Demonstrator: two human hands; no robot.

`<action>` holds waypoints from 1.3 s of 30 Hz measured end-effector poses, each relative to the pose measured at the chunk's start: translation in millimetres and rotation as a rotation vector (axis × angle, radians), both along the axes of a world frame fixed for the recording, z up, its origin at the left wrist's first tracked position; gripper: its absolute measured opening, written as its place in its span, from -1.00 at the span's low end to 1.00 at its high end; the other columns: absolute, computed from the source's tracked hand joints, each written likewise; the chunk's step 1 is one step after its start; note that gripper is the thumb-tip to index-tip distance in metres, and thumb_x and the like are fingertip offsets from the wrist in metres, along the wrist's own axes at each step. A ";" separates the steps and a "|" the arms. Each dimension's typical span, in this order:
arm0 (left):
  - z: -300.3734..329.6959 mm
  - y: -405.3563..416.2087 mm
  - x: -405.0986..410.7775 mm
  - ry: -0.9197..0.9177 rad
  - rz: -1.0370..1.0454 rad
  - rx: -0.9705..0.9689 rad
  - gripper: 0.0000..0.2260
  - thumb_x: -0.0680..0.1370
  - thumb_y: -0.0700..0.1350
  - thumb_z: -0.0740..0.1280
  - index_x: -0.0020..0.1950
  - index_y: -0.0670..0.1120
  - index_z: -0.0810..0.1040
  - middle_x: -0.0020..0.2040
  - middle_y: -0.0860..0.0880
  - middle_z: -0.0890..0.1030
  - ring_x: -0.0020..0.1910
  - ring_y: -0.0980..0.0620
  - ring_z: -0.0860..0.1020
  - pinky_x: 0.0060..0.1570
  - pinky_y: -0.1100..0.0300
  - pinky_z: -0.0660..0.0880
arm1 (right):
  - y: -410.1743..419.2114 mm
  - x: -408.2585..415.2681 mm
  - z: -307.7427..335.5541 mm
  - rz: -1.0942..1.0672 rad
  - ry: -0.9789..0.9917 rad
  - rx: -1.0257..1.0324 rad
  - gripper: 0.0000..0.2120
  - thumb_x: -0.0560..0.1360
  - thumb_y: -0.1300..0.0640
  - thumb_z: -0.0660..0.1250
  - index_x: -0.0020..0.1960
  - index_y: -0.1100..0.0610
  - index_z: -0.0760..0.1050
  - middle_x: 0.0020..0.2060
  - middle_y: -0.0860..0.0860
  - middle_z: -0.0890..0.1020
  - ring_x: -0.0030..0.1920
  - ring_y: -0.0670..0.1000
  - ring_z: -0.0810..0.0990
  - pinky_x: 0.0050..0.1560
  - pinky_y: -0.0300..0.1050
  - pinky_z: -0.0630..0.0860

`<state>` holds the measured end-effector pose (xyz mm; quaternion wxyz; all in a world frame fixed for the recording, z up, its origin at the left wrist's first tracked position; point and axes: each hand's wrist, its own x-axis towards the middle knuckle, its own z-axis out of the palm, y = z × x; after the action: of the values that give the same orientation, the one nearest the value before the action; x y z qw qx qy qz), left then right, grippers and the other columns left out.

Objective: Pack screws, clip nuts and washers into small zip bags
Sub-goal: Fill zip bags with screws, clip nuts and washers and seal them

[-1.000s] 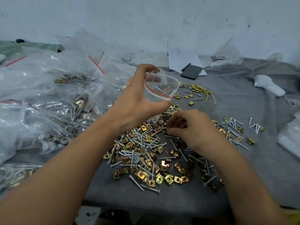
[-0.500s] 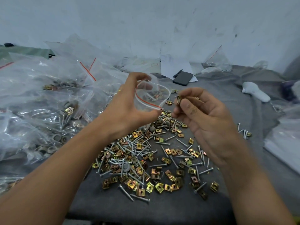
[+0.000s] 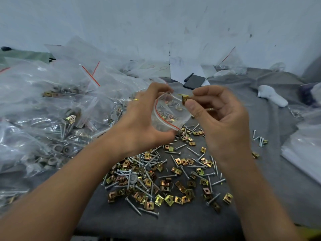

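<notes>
Zip bag [image 3: 167, 113] unlabelled, L hand [image 3: 144, 122]; R hand [image 3: 220, 117] prob. pinches clip nut [image 3: 185, 98]

Dark phone [image 3: 194, 82] on white papers [image 3: 180, 71] — white object [image 3: 271, 96] beside.

Both forearms are running out of the bottom edge. The right hand [image 3: 220, 119] is blurring at its fingertips, partly covering the clip nut [image 3: 185, 98] it is pinching. The left hand [image 3: 144, 119] is hiding the zip bag [image 3: 166, 115]'s near side; its contents are showing too small to count.
</notes>
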<state>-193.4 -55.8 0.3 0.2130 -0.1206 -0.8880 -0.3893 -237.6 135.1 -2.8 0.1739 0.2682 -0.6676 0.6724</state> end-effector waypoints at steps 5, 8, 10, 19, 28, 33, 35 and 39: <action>-0.2 1.5 -2.0 0.013 -0.001 0.038 -0.29 0.32 0.14 0.51 0.43 0.18 0.33 0.33 0.08 0.54 0.38 0.16 0.50 0.35 0.23 0.46 | -10.2 2.1 3.5 -0.216 0.222 0.257 -0.80 0.52 -0.01 0.53 0.10 -0.02 0.61 -0.09 -0.21 0.74 0.03 -0.15 0.71 -0.03 -0.17 0.52; -2.6 0.2 -7.4 0.044 0.014 0.105 -0.33 0.40 -0.07 0.61 0.41 0.09 0.35 0.28 0.03 0.59 0.22 0.22 0.59 0.08 0.48 0.47 | -10.2 -1.5 4.6 -0.290 0.185 0.131 -0.83 0.58 0.00 0.46 0.14 0.00 0.61 -0.07 -0.18 0.72 0.00 -0.15 0.69 -0.07 -0.17 0.56; -2.1 -2.3 -9.0 0.050 0.031 0.159 -0.36 0.43 -0.11 0.61 0.38 0.10 0.35 0.29 0.05 0.59 0.18 0.25 0.61 -0.03 0.47 0.52 | -1.5 -7.3 3.4 -0.309 0.145 0.081 -0.91 0.58 0.05 0.46 0.07 0.00 0.61 -0.14 -0.15 0.69 -0.11 -0.15 0.66 -0.13 -0.16 0.57; -1.7 -9.4 -11.4 0.080 0.101 0.177 -0.39 0.42 0.01 0.54 0.39 0.10 0.35 0.28 0.11 0.60 0.31 0.28 0.53 0.12 0.52 0.39 | 6.9 -14.4 -14.7 0.132 -0.045 1.108 -0.84 0.53 0.12 0.52 0.02 -0.15 0.72 0.02 -0.15 0.60 0.01 -0.11 0.58 0.06 -0.24 0.45; 0.8 -10.6 -8.0 0.059 0.128 0.190 -0.40 0.41 0.04 0.53 0.38 0.14 0.35 0.27 0.16 0.60 0.30 0.25 0.53 0.04 0.55 0.38 | -7.2 -13.7 -21.3 0.106 -0.039 1.098 -0.82 0.57 0.10 0.47 0.09 -0.16 0.67 0.11 -0.16 0.56 0.09 -0.07 0.57 0.19 -0.06 0.53; 1.5 -11.2 -7.7 0.055 0.122 0.177 -0.40 0.42 0.03 0.52 0.39 0.11 0.36 0.27 0.13 0.59 0.35 0.18 0.51 0.09 0.54 0.37 | -9.3 -17.6 -22.4 0.103 -0.044 1.089 -0.81 0.56 0.11 0.49 0.06 -0.18 0.67 0.08 -0.17 0.55 0.06 -0.08 0.57 0.18 -0.05 0.54; 1.6 -11.6 -7.4 0.051 0.121 0.170 -0.40 0.41 0.04 0.52 0.39 0.11 0.36 0.27 0.13 0.59 0.36 0.16 0.50 0.11 0.52 0.37 | -9.6 -18.7 -22.6 0.092 -0.037 1.118 -0.82 0.55 0.07 0.49 0.08 -0.18 0.65 0.07 -0.17 0.53 0.07 -0.07 0.56 0.17 -0.03 0.55; 1.6 -12.3 -7.3 0.050 0.125 0.150 -0.40 0.41 0.07 0.52 0.38 0.11 0.36 0.27 0.13 0.60 0.38 0.14 0.49 0.13 0.56 0.32 | -11.4 -20.2 -21.8 0.059 -0.053 1.151 -0.89 0.53 -0.01 0.50 0.02 -0.15 0.61 0.05 -0.18 0.54 0.08 -0.05 0.56 0.18 0.05 0.56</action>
<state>-200.7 -68.1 1.9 0.2673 -0.0582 -0.8566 -0.4374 -257.8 123.6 -24.6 -0.0356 0.3210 -0.9224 0.2119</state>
